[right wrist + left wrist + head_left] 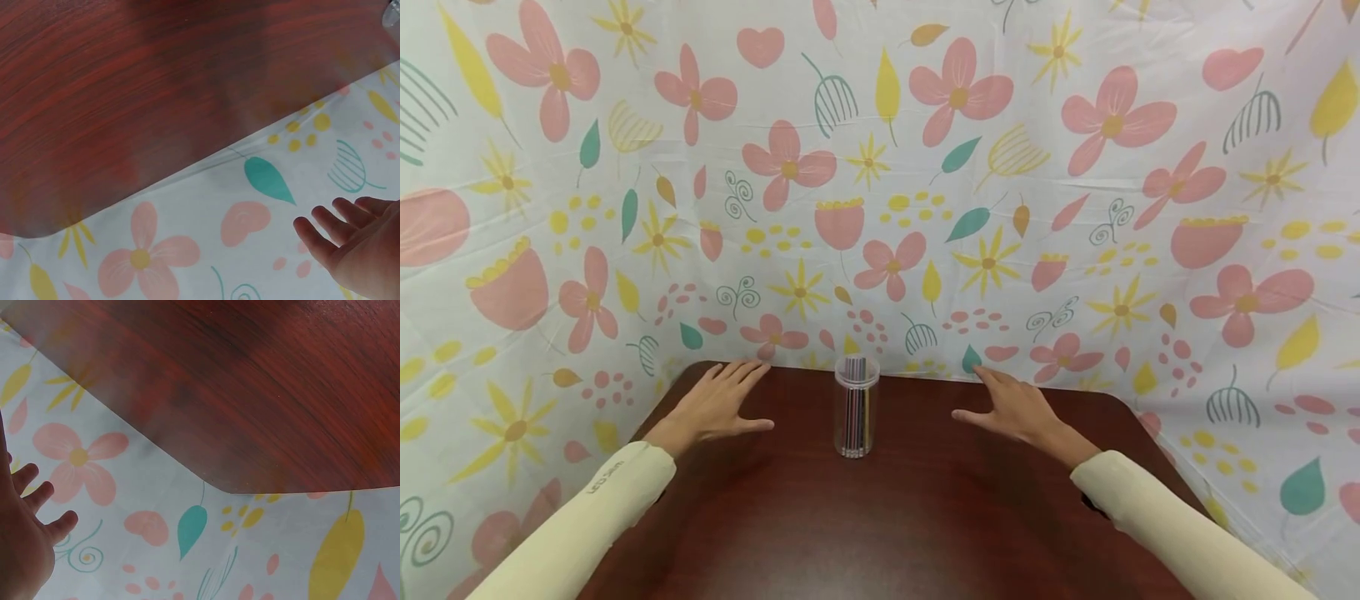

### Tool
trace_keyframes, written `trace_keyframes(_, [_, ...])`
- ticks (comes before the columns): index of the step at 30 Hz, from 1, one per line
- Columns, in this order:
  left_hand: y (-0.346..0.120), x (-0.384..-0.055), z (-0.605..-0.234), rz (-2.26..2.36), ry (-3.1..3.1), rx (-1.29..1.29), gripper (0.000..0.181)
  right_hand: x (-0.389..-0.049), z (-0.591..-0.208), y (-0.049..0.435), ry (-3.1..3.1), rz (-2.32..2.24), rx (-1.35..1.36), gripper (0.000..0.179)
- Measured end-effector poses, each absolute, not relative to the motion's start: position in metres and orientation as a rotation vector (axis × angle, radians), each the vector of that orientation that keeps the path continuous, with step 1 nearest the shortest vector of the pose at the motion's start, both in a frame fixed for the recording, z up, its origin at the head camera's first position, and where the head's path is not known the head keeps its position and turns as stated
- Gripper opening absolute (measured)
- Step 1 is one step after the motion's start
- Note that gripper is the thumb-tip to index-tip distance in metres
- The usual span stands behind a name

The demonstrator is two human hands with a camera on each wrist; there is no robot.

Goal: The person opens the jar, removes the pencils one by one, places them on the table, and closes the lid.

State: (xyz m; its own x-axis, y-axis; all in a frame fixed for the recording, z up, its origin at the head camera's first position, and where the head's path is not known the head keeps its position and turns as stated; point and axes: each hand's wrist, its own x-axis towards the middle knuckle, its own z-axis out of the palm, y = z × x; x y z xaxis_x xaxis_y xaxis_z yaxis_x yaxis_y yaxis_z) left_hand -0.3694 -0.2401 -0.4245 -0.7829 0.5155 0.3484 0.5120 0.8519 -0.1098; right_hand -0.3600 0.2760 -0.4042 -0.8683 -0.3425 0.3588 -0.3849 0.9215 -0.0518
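A clear cylindrical jar (854, 417) stands upright on the dark red-brown table (850, 533), with several slim, dark and light pencil-like sticks inside. To its left, my left hand (718, 406) is spread with the thumb pointing toward the jar, holding nothing. On the other side, my right hand (1015, 408) has its fingers extended and its thumb apart, also holding nothing. Both hands are some distance from the jar. The left wrist view shows part of the left hand (28, 537) at its left edge; in the right wrist view the right hand (359, 244) is at lower right.
A white curtain (880, 333) printed with pink flowers and yellow and green leaves hangs behind the table and along both sides. The table's far edge, with rounded corners, runs close to the curtain. Light-coloured sleeves (572, 517) cover both forearms.
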Motion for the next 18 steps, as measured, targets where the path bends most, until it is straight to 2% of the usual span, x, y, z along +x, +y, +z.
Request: trace_keyframes(18, [-0.218,-0.37,-0.428,-0.041,-2.657,-0.8,0.101,-0.362,-0.393,0.244,-2.741,0.18,0.586,0.101])
